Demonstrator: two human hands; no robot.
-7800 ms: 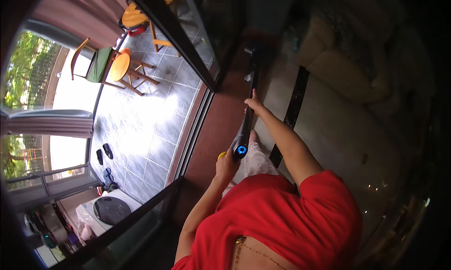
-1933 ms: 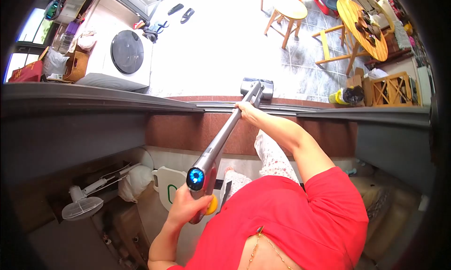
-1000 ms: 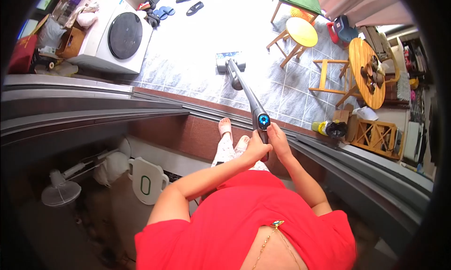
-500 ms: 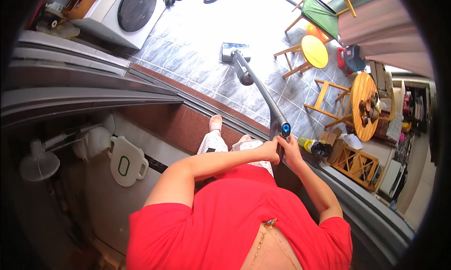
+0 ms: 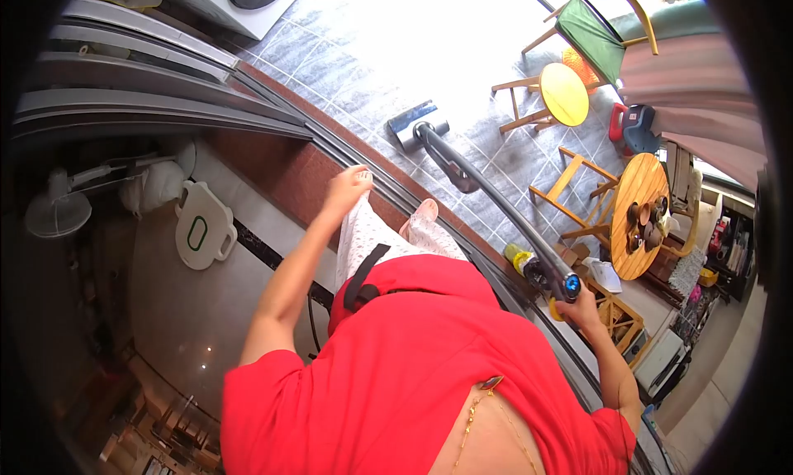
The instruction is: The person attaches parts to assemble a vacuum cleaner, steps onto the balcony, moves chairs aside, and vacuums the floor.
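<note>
My right hand [image 5: 583, 306] is closed around the handle end of a cordless stick vacuum cleaner [image 5: 520, 225], beside its round blue-lit display. The grey tube slants away from me to the floor head [image 5: 417, 126], which rests on the grey tiles just beyond the door track. My left hand [image 5: 347, 191] is away from the vacuum, held out over my left leg in pale patterned trousers [image 5: 382, 231]. Its fingers look loosely bent and apart, and I see nothing in them.
A sliding door track [image 5: 355, 154] crosses ahead. To the right are a yellow stool [image 5: 564, 94], a green chair [image 5: 591, 39] and a round wooden table [image 5: 634, 252] with a tea set. A white washing machine [image 5: 239, 8] stands at the upper left, and a fan [image 5: 58, 215] at the left.
My left hand has let go of the vacuum handle and swung out to the left. My right hand has moved the handle right and closer to me, and the floor head has turned.
</note>
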